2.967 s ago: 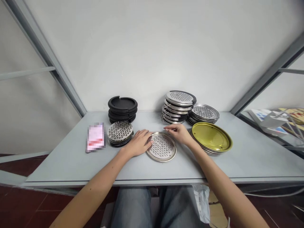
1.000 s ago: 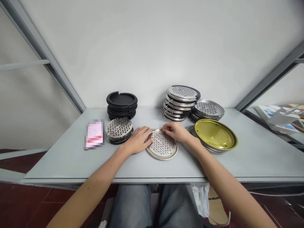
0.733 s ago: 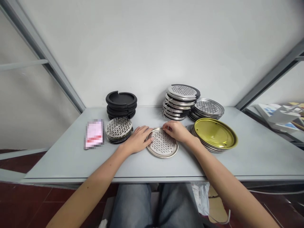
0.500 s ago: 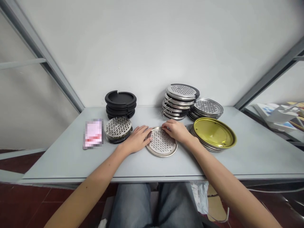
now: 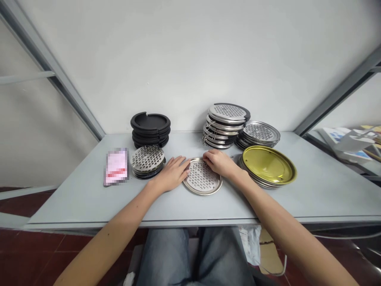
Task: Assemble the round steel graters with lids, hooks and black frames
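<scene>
A round metal grater disc (image 5: pixel 202 178), full of raised cutting holes, sits in a shallow metal tray (image 5: pixel 205 193) with a raised rim, flat on the table. My left hand (image 5: pixel 172 174) rests with fingers stretched out against the left side of the rim. At the upper right of the disc, my right hand (image 5: pixel 219 162) is closed, its fingertips pinched at the rim; what is between them is too small and hidden to name. A thin wire loop (image 5: pixel 231 157) pokes out beyond that hand.
Grater discs (image 5: pixel 148 158) are piled left of my left hand, before a stack of black rings (image 5: pixel 151 123). Behind stand assembled graters (image 5: pixel 228 113) and more metal discs (image 5: pixel 262 131). Gold-coloured plates (image 5: pixel 268 165) lie right. A pink card (image 5: pixel 116 166) lies far left on the table (image 5: pixel 77 198).
Both hands stay at almost the same spots on the tray. The view has shifted slightly, and the wire loop beside my right hand shows more clearly.
</scene>
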The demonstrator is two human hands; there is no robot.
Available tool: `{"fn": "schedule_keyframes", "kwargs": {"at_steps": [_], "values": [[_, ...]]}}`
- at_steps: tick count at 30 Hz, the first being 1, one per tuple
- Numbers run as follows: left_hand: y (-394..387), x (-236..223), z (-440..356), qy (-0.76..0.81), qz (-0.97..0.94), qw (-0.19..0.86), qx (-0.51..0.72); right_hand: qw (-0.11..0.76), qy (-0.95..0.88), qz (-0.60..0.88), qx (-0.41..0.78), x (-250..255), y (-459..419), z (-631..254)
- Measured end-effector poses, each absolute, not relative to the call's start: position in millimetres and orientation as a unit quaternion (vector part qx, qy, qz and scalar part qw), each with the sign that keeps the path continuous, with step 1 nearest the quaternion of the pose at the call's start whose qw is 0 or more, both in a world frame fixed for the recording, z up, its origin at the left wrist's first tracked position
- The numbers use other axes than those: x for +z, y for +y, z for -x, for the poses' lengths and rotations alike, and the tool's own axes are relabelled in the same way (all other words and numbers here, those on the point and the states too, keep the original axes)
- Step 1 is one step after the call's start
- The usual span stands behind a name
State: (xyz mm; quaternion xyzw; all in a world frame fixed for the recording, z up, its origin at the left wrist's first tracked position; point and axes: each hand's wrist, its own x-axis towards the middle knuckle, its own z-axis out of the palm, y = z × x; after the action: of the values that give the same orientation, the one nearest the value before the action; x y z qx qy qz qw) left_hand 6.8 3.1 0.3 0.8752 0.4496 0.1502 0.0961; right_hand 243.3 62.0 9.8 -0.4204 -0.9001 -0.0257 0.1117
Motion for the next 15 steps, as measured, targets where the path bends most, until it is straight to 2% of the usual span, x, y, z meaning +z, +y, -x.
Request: {"fn": "schedule_keyframes", "kwargs": {"at_steps": [7,15], "values": [[3.6,-4.1,-5.9,0.457,-0.875,0.099,0.127,0.089,-0.894,0.439,-0.035,3.2,63.6,-241.7],[2.8,-2.5,-7.5,0.464,-0.874,0.097,0.105,0.120,-0.888,0.445,-0.003,2.3,63.0,-239.7]]}}
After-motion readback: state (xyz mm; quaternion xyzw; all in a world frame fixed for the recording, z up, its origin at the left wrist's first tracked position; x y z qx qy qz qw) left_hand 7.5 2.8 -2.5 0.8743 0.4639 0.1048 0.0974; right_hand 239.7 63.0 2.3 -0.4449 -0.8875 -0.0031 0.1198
